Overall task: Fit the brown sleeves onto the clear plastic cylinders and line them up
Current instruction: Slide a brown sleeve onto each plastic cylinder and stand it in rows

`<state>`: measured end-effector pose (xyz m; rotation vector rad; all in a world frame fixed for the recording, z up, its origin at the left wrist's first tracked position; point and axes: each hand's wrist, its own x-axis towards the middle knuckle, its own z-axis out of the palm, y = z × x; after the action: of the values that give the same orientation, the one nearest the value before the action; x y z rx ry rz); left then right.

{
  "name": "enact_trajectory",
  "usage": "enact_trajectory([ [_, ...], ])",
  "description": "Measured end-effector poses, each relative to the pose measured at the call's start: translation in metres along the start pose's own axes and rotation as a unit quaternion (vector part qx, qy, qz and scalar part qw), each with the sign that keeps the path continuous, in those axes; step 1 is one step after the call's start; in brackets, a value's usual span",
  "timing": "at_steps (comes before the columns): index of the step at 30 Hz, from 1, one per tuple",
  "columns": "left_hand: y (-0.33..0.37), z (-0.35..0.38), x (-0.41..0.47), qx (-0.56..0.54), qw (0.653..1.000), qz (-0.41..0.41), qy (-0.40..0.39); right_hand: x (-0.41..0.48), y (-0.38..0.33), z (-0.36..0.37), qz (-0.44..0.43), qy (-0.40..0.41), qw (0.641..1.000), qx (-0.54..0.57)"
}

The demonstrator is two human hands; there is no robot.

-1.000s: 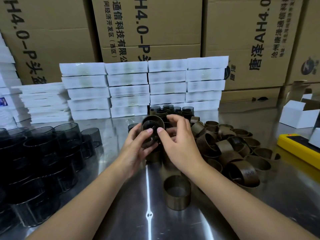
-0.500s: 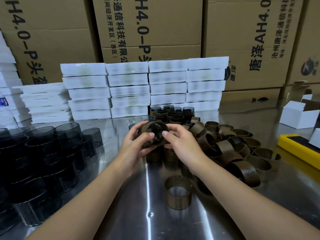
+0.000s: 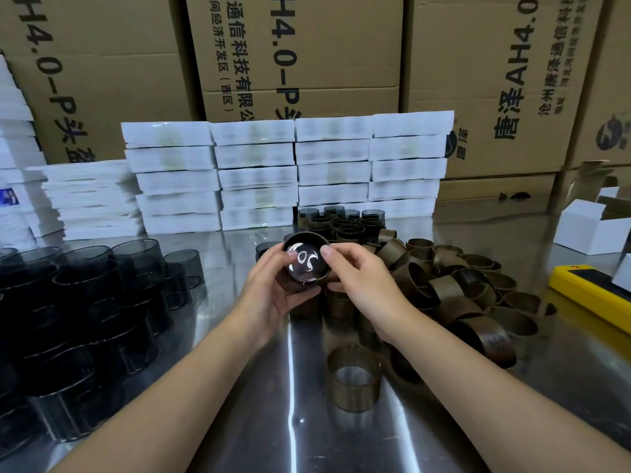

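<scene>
Fingers (image 3: 293,255) of left hand (image 3: 269,288) and right hand (image 3: 362,281) grip one sleeved cylinder (image 3: 305,264) above the worktop (image 3: 239,404); one lone sleeve (image 3: 353,384) stands nearer, a sleeve heap (image 3: 461,285) too many to count lies right, bare cylinders (image 3: 85,302) crowd left

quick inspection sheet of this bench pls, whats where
surface: shiny metal table, glare streak down the middle
job's things: clear cylinders heaped left; brown sleeves piled right; sleeved cylinders grouped at back; lone sleeve upright near front
clutter: yellow device and small white box at right edge
hands: left hand and right hand both grip the held cylinder, brown sleeve around it
cables: nothing seen
surroundings: stacked white packs, cardboard cartons behind
</scene>
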<state>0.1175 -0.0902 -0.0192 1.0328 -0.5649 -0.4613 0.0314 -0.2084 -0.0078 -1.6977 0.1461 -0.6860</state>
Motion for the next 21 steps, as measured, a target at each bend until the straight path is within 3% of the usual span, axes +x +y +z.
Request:
enact_trajectory([
  [5,0.004,0.009,-0.006,-0.084,0.995,-0.031,-0.044,0.001,0.000,0.001,0.070,-0.029,0.997,-0.011],
  [10,0.005,0.012,-0.007,-0.106,0.991,-0.043,-0.063,0.000,-0.006,0.002,0.070,-0.026,0.997,0.022],
  [14,0.000,0.014,-0.006,-0.039,0.996,-0.024,-0.081,-0.001,-0.007,0.001,0.059,-0.009,0.998,-0.003],
  [21,0.001,0.014,-0.007,0.091,0.995,-0.030,-0.028,-0.002,-0.008,0.000,0.033,0.003,0.997,-0.066],
])
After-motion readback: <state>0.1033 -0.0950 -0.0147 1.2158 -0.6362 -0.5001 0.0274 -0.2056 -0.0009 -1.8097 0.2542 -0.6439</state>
